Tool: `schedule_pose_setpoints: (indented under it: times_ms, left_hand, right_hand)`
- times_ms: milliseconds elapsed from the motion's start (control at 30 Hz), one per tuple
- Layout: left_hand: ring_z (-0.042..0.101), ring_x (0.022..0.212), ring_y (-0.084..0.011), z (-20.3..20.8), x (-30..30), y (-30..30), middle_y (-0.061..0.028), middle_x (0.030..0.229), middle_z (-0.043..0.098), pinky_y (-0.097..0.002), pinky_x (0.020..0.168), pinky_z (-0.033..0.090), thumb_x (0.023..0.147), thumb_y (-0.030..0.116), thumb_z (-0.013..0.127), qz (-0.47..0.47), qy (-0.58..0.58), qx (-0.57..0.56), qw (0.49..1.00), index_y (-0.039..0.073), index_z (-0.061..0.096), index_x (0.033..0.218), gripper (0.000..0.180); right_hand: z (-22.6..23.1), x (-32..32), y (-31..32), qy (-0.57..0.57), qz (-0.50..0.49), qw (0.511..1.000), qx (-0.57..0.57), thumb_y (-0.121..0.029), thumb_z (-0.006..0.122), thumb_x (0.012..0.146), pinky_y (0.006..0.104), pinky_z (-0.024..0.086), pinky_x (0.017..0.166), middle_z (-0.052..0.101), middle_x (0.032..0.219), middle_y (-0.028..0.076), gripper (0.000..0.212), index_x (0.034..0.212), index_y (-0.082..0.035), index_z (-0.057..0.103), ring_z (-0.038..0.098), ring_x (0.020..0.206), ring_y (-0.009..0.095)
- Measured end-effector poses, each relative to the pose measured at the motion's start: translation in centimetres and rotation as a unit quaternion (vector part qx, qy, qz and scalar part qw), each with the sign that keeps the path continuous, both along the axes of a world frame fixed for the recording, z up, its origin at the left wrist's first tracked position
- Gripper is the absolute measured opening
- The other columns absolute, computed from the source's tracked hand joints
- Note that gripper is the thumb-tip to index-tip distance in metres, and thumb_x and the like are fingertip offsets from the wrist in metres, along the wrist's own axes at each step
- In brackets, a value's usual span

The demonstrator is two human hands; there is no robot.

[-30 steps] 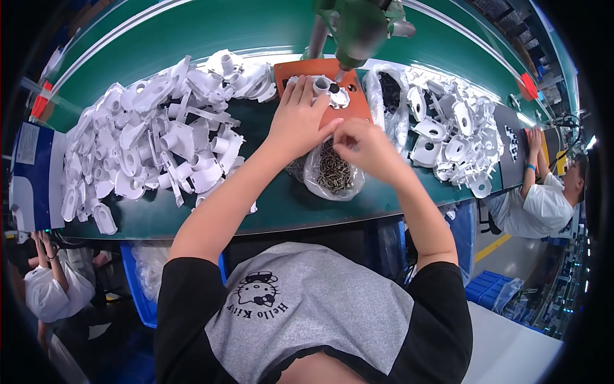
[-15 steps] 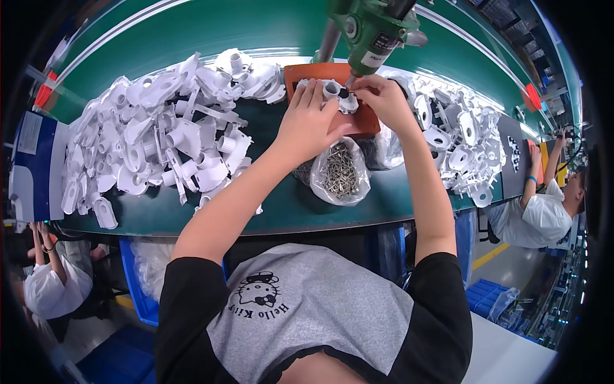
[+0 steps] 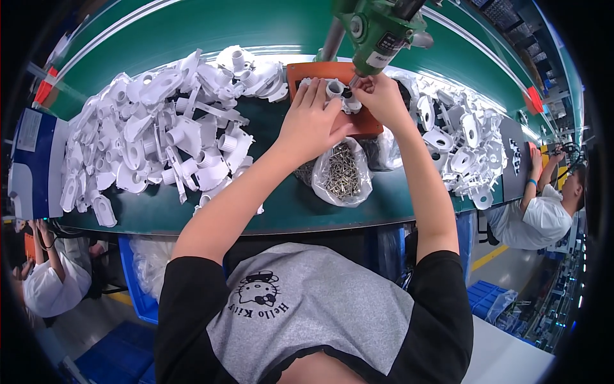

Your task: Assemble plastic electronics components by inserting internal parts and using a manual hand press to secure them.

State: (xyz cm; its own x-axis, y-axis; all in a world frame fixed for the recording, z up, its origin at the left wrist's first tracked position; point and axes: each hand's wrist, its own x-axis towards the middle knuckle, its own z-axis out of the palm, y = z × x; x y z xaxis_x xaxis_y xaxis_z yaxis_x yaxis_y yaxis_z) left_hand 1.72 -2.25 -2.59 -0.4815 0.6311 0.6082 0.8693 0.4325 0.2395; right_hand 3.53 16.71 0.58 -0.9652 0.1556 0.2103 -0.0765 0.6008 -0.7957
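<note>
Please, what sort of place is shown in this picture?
Probably a factory assembly line. Large heaps of white plastic parts lie on a long green bench, with an open bag of metal screws and a green machine head above the work.

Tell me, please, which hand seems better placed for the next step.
Probably the right hand: its fingertips are beside the green machine's tip, while the left hand lies over the white part on the orange block.
</note>
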Motion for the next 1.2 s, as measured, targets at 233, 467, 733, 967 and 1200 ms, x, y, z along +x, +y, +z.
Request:
schedule_pose_setpoints:
  times_ms: [233,467,733,967,1200]
  left_hand:
    - [0.045,0.119,-0.0423,0.1,0.1,0.0,-0.0306,0.125,0.047,-0.0496,0.104,0.032,0.078,0.038,0.066,0.001,-0.010,-0.002,1.000,-0.003,0.053,0.101,0.049]
    - [0.048,0.114,-0.0453,-0.2,0.1,0.2,-0.0337,0.118,0.050,-0.0507,0.103,0.033,0.071,0.034,0.071,-0.009,-0.004,0.029,1.000,-0.001,0.054,0.098,0.048]
    - [0.044,0.119,-0.0427,-0.2,0.0,0.1,-0.0301,0.122,0.049,-0.0497,0.105,0.031,0.074,0.033,0.068,-0.005,-0.024,0.022,0.999,-0.002,0.052,0.102,0.047]
    - [0.041,0.123,-0.0418,0.4,0.1,-0.3,-0.0291,0.126,0.047,-0.0486,0.106,0.029,0.075,0.033,0.068,-0.007,-0.043,0.026,0.999,0.002,0.057,0.100,0.041]
    - [0.043,0.122,-0.0447,0.3,0.7,0.8,-0.0327,0.123,0.049,-0.0494,0.107,0.029,0.074,0.033,0.067,-0.030,-0.051,0.058,0.997,0.001,0.056,0.099,0.041]
  right_hand:
    - [-0.3,0.4,-0.7,0.012,-0.014,0.999,-0.034,-0.006,0.069,0.072,0.0265,0.050,0.071,0.066,0.081,0.008,0.034,0.102,0.001,0.056,0.063,0.073,0.015]
    - [-0.6,3.5,-2.1,0.070,-0.017,0.994,0.082,-0.010,0.062,0.080,0.0338,0.044,0.085,0.067,0.103,0.011,0.057,0.131,0.000,0.040,0.062,0.096,0.022]
    - [-1.0,6.4,0.1,0.121,0.006,0.988,0.093,-0.008,0.052,0.089,0.0382,0.034,0.103,0.058,0.122,0.016,0.032,0.120,-0.003,0.055,0.049,0.120,0.028]
    - [14.2,-6.0,10.1,0.344,-0.152,0.900,-0.221,-0.015,0.054,0.086,0.0308,0.046,0.083,0.064,0.099,0.009,0.027,0.107,0.001,0.058,0.061,0.094,0.020]
    - [22.1,-7.7,-0.9,0.334,-0.145,0.914,-0.176,-0.022,0.055,0.087,0.0305,0.045,0.073,0.063,0.088,0.008,0.021,0.098,-0.007,0.062,0.057,0.085,0.024]
